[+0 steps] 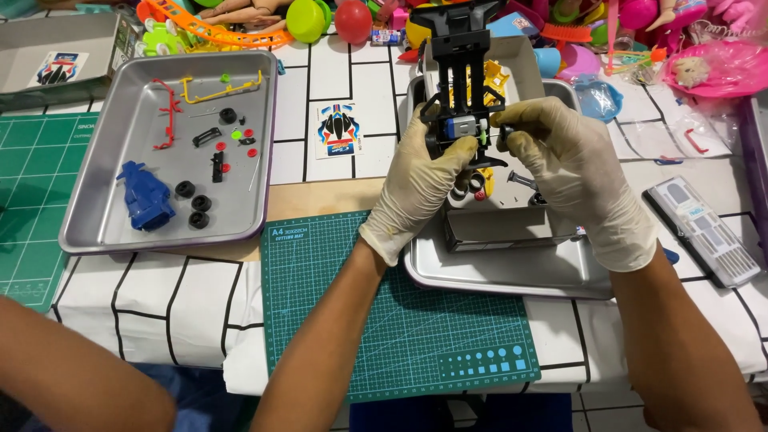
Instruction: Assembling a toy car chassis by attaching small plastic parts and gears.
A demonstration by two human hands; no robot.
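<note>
With the left hand (420,188) grasping the black toy-car chassis (462,96) and the right hand (560,164) pinching a small wheel (505,136) (both gloved), a slip could likely drop loose parts into the steel tray (512,276) at the counter's right side.

Both forearms reach forward, bare to the wrist, each hand in a pale glove. The left hand (418,186) curls with its thumb pressed inward toward the right. The right hand (570,166) sits level with it, just beside, fingers bent and pinched together.
</note>
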